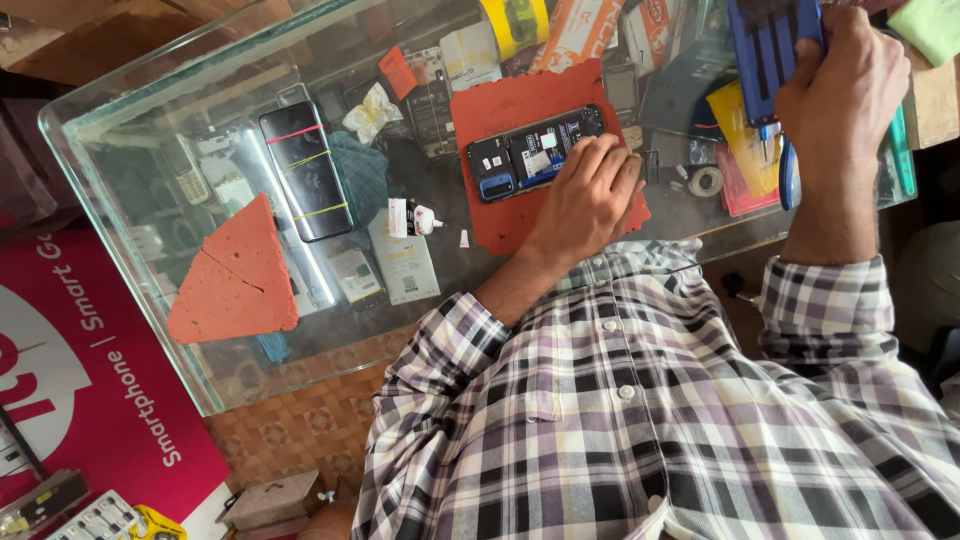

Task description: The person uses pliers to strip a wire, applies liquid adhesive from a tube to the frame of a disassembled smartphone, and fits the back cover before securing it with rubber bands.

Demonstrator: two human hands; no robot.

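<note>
**Glass counter, red mats, an opened phone under the left hand**

Glass makes up the counter, a thick clear slab with greenish edges and clutter showing dimly beneath it. At its left lies a triangular piece of red rubber mat, rough-surfaced and cracked across the middle. Just right of it, farther from the person, lies a black phone, glossy, with thin coloured lines across its screen. A small white bottle lies on its side near the counter's middle.

Right of that sits a larger red mat with ragged edges. On it, at the far side, lies the opened phone, back off, showing dark boards and blue parts. The left hand lies knuckles up over the phone's right end, fingers together and bent, tips on the phone. Its forearm slants in from a checked sleeve near the person.

Farther right a small roll of tape rests on the glass. At the far right edge, the right hand is raised, wrist straight, fingers wrapped around a flat blue panel with dark slots. A blue-handled tool lies just below it.
</note>
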